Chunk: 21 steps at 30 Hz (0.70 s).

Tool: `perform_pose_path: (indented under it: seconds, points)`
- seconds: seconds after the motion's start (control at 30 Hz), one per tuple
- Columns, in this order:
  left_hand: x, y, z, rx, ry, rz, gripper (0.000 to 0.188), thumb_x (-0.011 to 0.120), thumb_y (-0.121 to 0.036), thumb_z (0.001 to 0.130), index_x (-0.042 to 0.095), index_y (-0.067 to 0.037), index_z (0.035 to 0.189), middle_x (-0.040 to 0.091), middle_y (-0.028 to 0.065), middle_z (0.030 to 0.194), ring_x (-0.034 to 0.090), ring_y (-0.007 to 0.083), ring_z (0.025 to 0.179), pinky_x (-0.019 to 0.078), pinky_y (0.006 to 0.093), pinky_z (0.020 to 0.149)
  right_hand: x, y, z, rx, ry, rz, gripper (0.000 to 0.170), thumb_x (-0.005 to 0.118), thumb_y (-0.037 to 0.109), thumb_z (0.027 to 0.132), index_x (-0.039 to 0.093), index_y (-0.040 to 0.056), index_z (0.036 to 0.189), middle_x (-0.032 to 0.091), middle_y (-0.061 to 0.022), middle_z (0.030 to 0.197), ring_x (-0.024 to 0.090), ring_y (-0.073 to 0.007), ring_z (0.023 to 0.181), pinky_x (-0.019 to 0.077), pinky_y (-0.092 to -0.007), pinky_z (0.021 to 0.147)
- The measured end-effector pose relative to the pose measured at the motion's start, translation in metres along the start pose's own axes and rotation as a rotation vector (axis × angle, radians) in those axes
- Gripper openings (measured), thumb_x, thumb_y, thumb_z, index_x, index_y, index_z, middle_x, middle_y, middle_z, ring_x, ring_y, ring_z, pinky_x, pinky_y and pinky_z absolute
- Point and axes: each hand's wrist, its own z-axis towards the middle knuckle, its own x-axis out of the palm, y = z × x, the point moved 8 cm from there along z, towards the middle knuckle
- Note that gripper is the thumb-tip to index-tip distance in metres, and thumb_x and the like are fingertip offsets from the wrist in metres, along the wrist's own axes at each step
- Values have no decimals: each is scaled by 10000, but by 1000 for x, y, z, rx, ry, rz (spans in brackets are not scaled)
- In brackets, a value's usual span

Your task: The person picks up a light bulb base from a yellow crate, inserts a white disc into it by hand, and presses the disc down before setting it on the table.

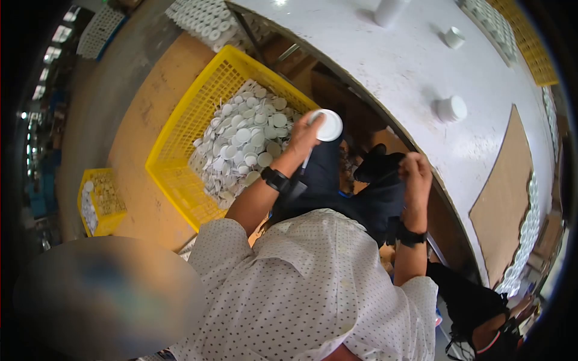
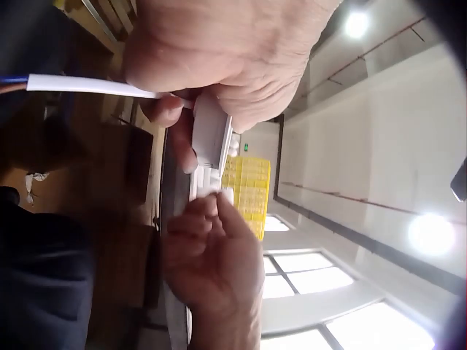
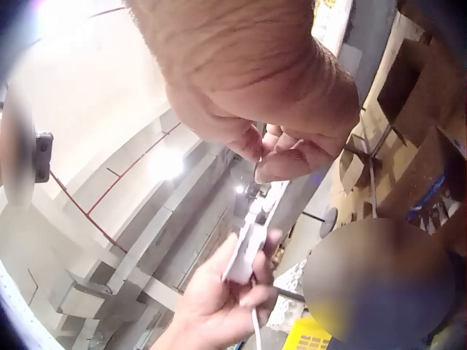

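My left hand grips a round white light fitting by its edge, above my lap and beside the large yellow crate. In the left wrist view, a white-sheathed cable with blue and brown wire ends runs from the fitting. My right hand is raised apart from the fitting, near the table edge. Its fingers are curled, with the thumb against the fingertips in the right wrist view; I cannot tell whether something tiny is between them.
The yellow crate at the left is filled with white discs. A white table curves along the right, bearing white cylinders and a brown board. A smaller yellow basket stands far left. Another person is at lower right.
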Motion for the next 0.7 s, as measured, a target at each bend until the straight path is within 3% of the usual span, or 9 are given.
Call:
perform_pose_path:
  seconds: [0.2,0.27,0.3,0.37,0.4,0.5,0.57,0.63,0.7]
  points:
    - [-217,115,46,-38,-166,-55,319,532,-206,819,532,-18,1077,596,103,955,572,199,842,472,337,749,-63,3,0,-37,-220,-2,100,546,142,851,539,51,811,529,1,659,470,-54,575,363,-170,509]
    - [-309,164,35,-174,-535,253,376,544,-245,794,512,-37,1105,508,44,800,478,170,686,422,318,657,-83,4,-3,-36,-291,-3,71,536,105,850,531,44,813,532,-7,656,470,-52,567,362,-169,493]
    - [-333,156,18,-250,-548,246,365,526,-250,785,509,-48,1089,529,95,1008,506,257,927,427,468,778,-94,3,-1,-98,-311,-66,72,529,106,855,528,46,817,537,-11,658,473,-52,561,364,-166,490]
    - [-367,158,-5,-135,-733,339,286,470,-225,807,543,-33,1005,544,118,933,520,284,875,433,459,703,-102,9,-3,-99,-323,-76,80,526,115,860,530,43,825,541,-11,663,476,-54,564,374,-168,502]
    - [-429,204,24,-43,-320,1044,289,434,-238,821,532,-10,969,540,133,933,526,292,879,444,436,697,-106,13,-4,-112,-361,-80,80,526,115,860,530,43,825,541,-11,663,476,-54,564,374,-168,502]
    - [-430,190,-16,-421,-571,654,352,551,-196,776,485,-12,1069,562,181,964,555,313,853,447,381,747,-110,21,-1,-105,-411,-132,100,530,128,859,536,31,834,538,-9,668,473,-51,566,384,-173,512]
    - [-433,181,-27,-271,-867,732,297,520,-194,781,530,-14,1018,574,134,837,548,317,757,440,394,695,-113,21,2,-139,-427,-182,112,536,130,854,538,20,839,537,-14,662,464,-44,565,387,-175,508]
    - [-464,229,17,-193,-466,800,295,518,-276,793,561,-50,979,541,84,899,537,246,800,437,425,617,-118,23,3,-149,-447,-221,136,547,141,845,550,4,846,555,-30,681,492,-62,585,411,-195,534]
    - [-351,164,-11,-386,-538,391,283,557,-300,788,574,-85,971,558,33,825,549,167,690,418,274,527,-120,38,1,-255,-506,-507,156,556,145,836,568,-10,845,576,-48,691,526,-92,610,434,-223,568]
